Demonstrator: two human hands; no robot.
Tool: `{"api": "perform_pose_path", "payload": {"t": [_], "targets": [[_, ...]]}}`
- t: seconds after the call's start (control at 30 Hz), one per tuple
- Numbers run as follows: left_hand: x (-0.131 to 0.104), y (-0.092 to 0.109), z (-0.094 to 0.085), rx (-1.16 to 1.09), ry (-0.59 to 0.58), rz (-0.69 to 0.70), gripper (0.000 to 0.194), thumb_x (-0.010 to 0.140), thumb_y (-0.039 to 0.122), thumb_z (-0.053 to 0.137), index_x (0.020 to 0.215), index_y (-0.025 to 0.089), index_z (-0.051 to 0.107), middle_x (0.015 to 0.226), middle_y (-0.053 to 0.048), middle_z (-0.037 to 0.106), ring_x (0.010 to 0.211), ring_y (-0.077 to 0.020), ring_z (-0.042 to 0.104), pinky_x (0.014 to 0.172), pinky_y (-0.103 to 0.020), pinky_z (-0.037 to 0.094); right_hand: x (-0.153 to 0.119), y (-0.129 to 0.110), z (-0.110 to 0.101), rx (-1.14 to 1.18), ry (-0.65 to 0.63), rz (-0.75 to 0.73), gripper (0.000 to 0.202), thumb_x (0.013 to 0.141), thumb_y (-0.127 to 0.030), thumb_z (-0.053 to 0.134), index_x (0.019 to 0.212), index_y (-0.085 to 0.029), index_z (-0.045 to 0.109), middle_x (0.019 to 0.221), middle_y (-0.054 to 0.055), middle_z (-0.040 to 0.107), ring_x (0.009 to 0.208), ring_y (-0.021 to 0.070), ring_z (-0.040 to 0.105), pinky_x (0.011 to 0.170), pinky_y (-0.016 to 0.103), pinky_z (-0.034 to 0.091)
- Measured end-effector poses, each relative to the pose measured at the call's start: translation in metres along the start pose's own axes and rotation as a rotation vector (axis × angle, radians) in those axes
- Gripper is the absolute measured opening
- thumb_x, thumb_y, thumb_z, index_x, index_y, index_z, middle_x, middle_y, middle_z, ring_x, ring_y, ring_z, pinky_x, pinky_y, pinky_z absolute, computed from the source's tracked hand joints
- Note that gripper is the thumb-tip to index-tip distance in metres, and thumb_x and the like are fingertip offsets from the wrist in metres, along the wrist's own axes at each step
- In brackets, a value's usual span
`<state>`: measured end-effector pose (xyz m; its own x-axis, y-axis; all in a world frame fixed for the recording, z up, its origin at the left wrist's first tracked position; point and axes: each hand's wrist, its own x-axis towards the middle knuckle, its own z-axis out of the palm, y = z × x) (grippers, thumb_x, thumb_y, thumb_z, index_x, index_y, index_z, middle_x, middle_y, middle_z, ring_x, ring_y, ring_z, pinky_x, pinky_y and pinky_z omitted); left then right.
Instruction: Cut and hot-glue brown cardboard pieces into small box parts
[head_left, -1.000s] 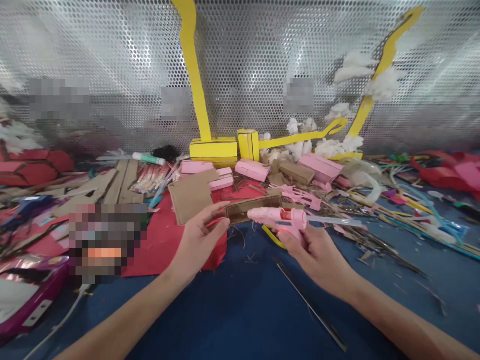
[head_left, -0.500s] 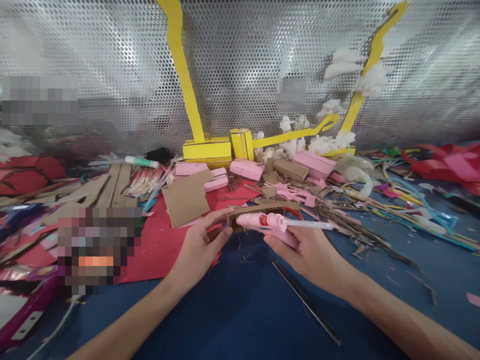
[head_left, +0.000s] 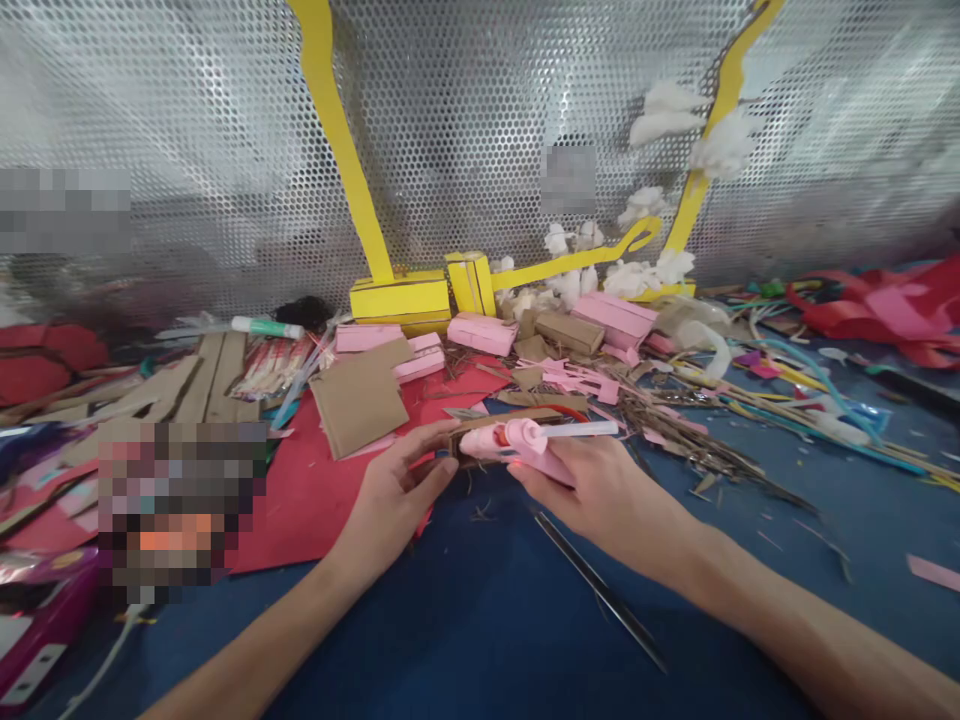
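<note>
My right hand [head_left: 600, 490] is wrapped round a pink hot glue gun [head_left: 551, 461], and a translucent glue stick [head_left: 581, 430] juts from its back end toward the right. The gun's nozzle points left, at a small brown cardboard piece [head_left: 470, 464] that seems bent into a box shape. My left hand [head_left: 394, 500] pinches the left end of that piece between thumb and fingers. The gun hides much of the cardboard, so I cannot tell whether the nozzle touches it. Just behind my left hand lie a red sheet [head_left: 289, 500] and a flat cardboard piece [head_left: 360, 395].
A black pen-like stick [head_left: 600, 590] lies on the blue table [head_left: 465, 640] in front of me. Pink boxes [head_left: 484, 333], yellow boxes [head_left: 401, 300] and cotton tufts stand along the perforated metal wall [head_left: 450, 120]. Twigs [head_left: 720, 455] and scraps lie at right, a purple case [head_left: 52, 640] at left.
The glue gun has shifted slightly left and now sits closer over the cardboard piece. My view has turned a little, so the background sits further left. Both hands keep their grip.
</note>
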<state>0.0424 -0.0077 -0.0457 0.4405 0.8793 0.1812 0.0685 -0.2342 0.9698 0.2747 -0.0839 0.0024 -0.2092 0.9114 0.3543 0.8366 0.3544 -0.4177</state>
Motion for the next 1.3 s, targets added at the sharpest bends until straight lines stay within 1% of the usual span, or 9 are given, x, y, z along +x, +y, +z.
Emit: {"api": "perform_pose_path", "payload": {"t": [0.13, 0.2, 0.43, 0.57, 0.8, 0.93, 1.03, 1.13, 1.3], "targets": [[-0.001, -0.004, 0.0, -0.029, -0.002, -0.007, 0.04, 0.092, 0.035, 0.069, 0.13, 0.024, 0.065, 0.133, -0.008, 0.069, 0.123, -0.0254, 0.064, 0.105, -0.041, 0.052, 0.001, -0.002, 0.003, -0.001, -0.014, 0.018, 0.026, 0.103, -0.039, 0.05, 0.107, -0.022, 0.07, 0.099, 0.006, 0.079, 0.084, 0.0237, 0.074, 0.074, 0.033, 0.052], [-0.001, -0.004, 0.0, -0.03, -0.005, -0.015, 0.041, 0.092, 0.036, 0.069, 0.131, 0.024, 0.064, 0.133, -0.009, 0.068, 0.123, -0.0256, 0.064, 0.105, -0.041, 0.053, 0.002, -0.004, 0.003, -0.009, -0.028, 0.034, 0.027, 0.104, -0.038, 0.049, 0.107, -0.022, 0.07, 0.1, 0.007, 0.079, 0.084, 0.0243, 0.074, 0.073, 0.033, 0.052], [-0.001, 0.001, 0.001, -0.039, -0.002, -0.025, 0.041, 0.092, 0.035, 0.07, 0.131, 0.024, 0.064, 0.134, -0.009, 0.069, 0.123, -0.0248, 0.064, 0.105, -0.039, 0.052, 0.003, -0.01, -0.001, -0.057, -0.07, 0.08, 0.029, 0.104, -0.038, 0.048, 0.102, -0.02, 0.071, 0.092, 0.008, 0.079, 0.086, 0.0249, 0.074, 0.072, 0.033, 0.052], [-0.002, 0.0, 0.0, -0.027, -0.013, -0.024, 0.04, 0.093, 0.034, 0.068, 0.132, 0.024, 0.064, 0.136, -0.009, 0.068, 0.124, -0.0245, 0.064, 0.105, -0.038, 0.052, 0.002, -0.011, -0.002, -0.052, -0.088, 0.089, 0.031, 0.105, -0.037, 0.046, 0.108, -0.019, 0.072, 0.085, 0.008, 0.078, 0.082, 0.025, 0.074, 0.072, 0.034, 0.053], [-0.002, -0.001, 0.001, -0.095, -0.008, -0.061, 0.042, 0.092, 0.035, 0.07, 0.132, 0.023, 0.063, 0.136, -0.009, 0.067, 0.124, -0.0239, 0.064, 0.106, -0.039, 0.051, 0.003, -0.014, -0.003, -0.04, -0.062, 0.098, 0.03, 0.104, -0.035, 0.048, 0.109, -0.019, 0.072, 0.077, 0.007, 0.076, 0.078, 0.0249, 0.074, 0.069, 0.033, 0.052], [-0.001, 0.001, 0.003, -0.122, 0.003, -0.068, 0.043, 0.09, 0.036, 0.072, 0.13, 0.022, 0.064, 0.135, -0.01, 0.068, 0.125, -0.025, 0.063, 0.106, -0.039, 0.051, 0.003, -0.013, -0.005, -0.053, -0.06, 0.118, 0.028, 0.103, -0.036, 0.048, 0.107, -0.019, 0.07, 0.078, 0.006, 0.076, 0.074, 0.0235, 0.072, 0.064, 0.032, 0.047], [-0.001, 0.002, 0.003, -0.142, 0.001, -0.069, 0.043, 0.09, 0.035, 0.072, 0.13, 0.022, 0.064, 0.136, -0.01, 0.067, 0.126, -0.0248, 0.063, 0.107, -0.039, 0.051, 0.002, -0.012, -0.005, -0.09, -0.053, 0.129, 0.027, 0.103, -0.038, 0.048, 0.096, -0.02, 0.067, 0.078, 0.005, 0.075, 0.069, 0.0214, 0.07, 0.058, 0.031, 0.041], [-0.001, 0.002, 0.003, -0.132, 0.001, -0.069, 0.041, 0.092, 0.035, 0.07, 0.13, 0.022, 0.065, 0.137, -0.009, 0.067, 0.128, -0.0237, 0.061, 0.108, -0.038, 0.05, 0.0, -0.012, -0.006, -0.11, -0.032, 0.131, 0.026, 0.102, -0.037, 0.051, 0.087, -0.021, 0.064, 0.072, 0.003, 0.073, 0.062, 0.019, 0.066, 0.055, 0.031, 0.035], [-0.001, 0.001, 0.002, -0.098, 0.01, -0.053, 0.038, 0.092, 0.034, 0.069, 0.129, 0.025, 0.066, 0.138, -0.007, 0.066, 0.131, -0.0216, 0.058, 0.107, -0.034, 0.051, -0.001, -0.012, -0.008, -0.13, -0.003, 0.1, 0.025, 0.102, -0.036, 0.051, 0.088, -0.021, 0.065, 0.071, 0.003, 0.073, 0.06, 0.0182, 0.067, 0.055, 0.03, 0.034]]}}
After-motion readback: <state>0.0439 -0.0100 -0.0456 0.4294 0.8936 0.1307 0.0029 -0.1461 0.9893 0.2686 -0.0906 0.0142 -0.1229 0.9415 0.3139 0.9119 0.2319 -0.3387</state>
